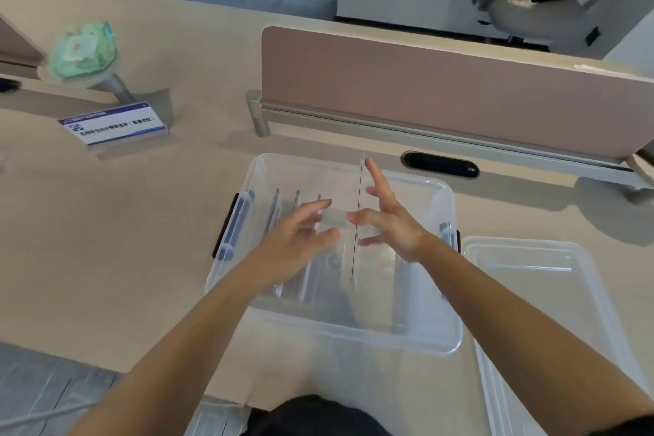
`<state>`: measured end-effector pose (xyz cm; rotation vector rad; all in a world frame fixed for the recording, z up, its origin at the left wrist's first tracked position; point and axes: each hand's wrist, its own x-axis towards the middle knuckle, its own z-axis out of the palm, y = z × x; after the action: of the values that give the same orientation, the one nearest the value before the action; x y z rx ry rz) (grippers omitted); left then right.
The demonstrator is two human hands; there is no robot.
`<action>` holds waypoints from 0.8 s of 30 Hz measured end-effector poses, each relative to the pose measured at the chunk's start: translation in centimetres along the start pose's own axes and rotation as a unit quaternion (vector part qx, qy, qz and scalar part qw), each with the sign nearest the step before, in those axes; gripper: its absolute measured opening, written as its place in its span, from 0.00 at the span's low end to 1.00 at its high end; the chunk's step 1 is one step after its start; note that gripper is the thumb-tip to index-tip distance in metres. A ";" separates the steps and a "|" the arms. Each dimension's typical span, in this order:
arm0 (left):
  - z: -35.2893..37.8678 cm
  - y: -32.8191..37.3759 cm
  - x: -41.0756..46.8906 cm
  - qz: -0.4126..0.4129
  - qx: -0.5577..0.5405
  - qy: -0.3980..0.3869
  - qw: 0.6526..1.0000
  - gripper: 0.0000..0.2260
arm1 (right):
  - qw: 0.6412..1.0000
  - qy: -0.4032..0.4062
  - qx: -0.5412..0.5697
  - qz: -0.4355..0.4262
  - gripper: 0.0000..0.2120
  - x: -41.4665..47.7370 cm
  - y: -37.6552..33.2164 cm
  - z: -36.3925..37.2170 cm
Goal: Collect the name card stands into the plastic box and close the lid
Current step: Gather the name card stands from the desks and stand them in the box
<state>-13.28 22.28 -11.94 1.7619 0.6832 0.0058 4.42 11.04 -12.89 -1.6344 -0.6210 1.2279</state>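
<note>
A clear plastic box (pixel 417 336) stands open on the desk in front of me. Several clear name card stands (pixel 295 219) are lined up upright in its left half. Over the middle of the box I hold another clear name card stand (pixel 360 184) edge-on, so it shows as a thin vertical line. My left hand (pixel 300 234) pinches its thick base between finger and thumb. My right hand (pixel 393 223) grips the sheet with fingers spread along it. The box's clear lid (pixel 531 269) lies flat to the right. One stand with a printed card (pixel 113 126) sits on the desk at the far left.
A pink desk partition (pixel 442 88) runs behind the box, with a black cable slot (pixel 440 165) at its foot. A green packet (pixel 83 51) rests on a grey round pedestal at the back left. Office chairs stand beyond the desk.
</note>
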 end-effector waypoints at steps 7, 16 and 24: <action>-4.6 -6.9 1.8 0.128 0.319 0.248 0.906 0.17 | 0.990 0.077 0.057 0.099 0.49 1.3 4.1 1.5; -5.9 -9.9 3.3 -0.070 0.331 0.206 0.918 0.27 | 0.980 0.098 -0.118 0.125 0.57 5.0 7.7 4.1; -5.7 -9.2 3.1 -0.069 0.288 0.223 0.929 0.28 | 0.984 0.097 -0.082 0.129 0.49 6.1 8.6 4.4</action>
<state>-16.77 29.99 -19.38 2.3001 1.2345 0.1237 1.30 14.29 -23.41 -1.9934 -0.4060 1.2056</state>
